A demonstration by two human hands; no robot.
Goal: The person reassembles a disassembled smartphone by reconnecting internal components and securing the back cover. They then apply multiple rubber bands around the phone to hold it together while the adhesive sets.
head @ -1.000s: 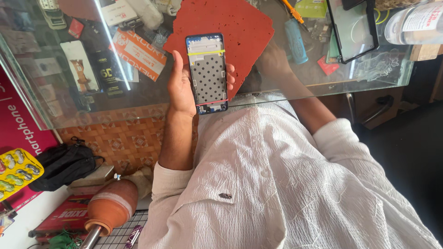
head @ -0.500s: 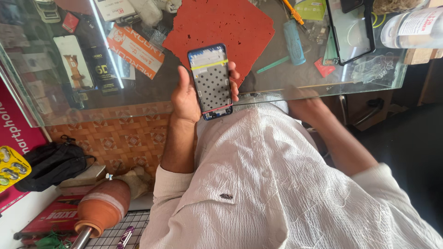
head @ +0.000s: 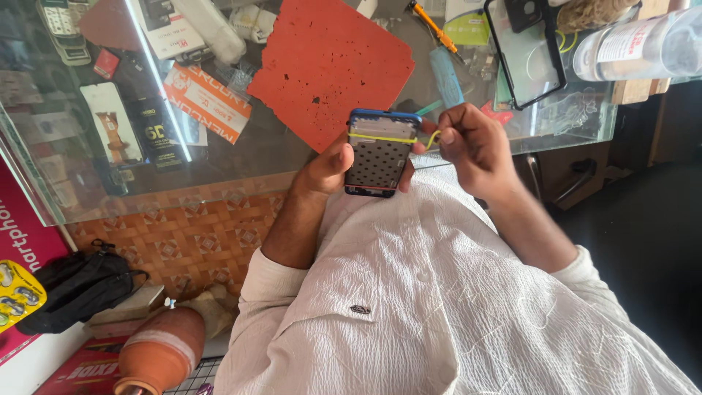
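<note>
My own body from the head camera: white shirt, bare forearms and hands.

I see a white shirt of crinkled, finely textured cloth filling the lower part of my view, creased in long folds across the front. Its sleeves are pushed up, bunched in soft rolls at both elbows. A small dark oval mark sits on the chest. My left hand [head: 329, 164] and right hand [head: 475, 146] are bare, with no rings, watch or gloves visible.
</note>
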